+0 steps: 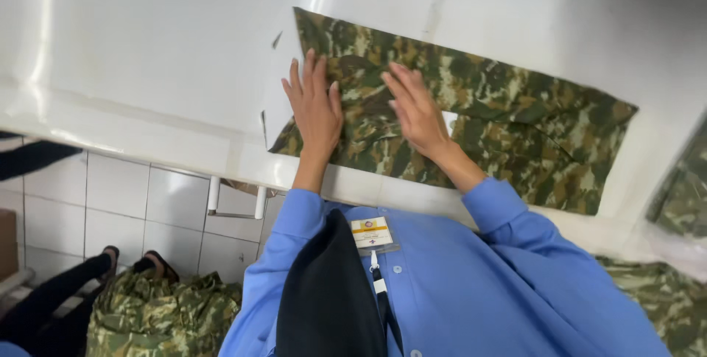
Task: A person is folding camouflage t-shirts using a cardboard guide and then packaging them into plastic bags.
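Two hands, both flat and spread on one piece of camouflage cloth: left hand with palm down near the cloth's left end, right hand just beside it, palm down too; neither grip clenched, nothing grasped, only pressed. One cloth on the white worktop, lying slantwise from upper left to lower right, its near left corner reaching the worktop's front edge. One small white gap showing in the cloth just right of the right hand.

More camouflage fabric in three other spots: a heap on the floor at lower left, a strip at the right border, another bundle at lower right. One badge clipped to the blue shirt. Two sandalled feet of another person by the floor heap, on white tiles.

Plenty of bare worktop left of and beyond the cloth; less room on the right, with the strip of fabric close there. Front edge of the worktop right against the blue shirt.
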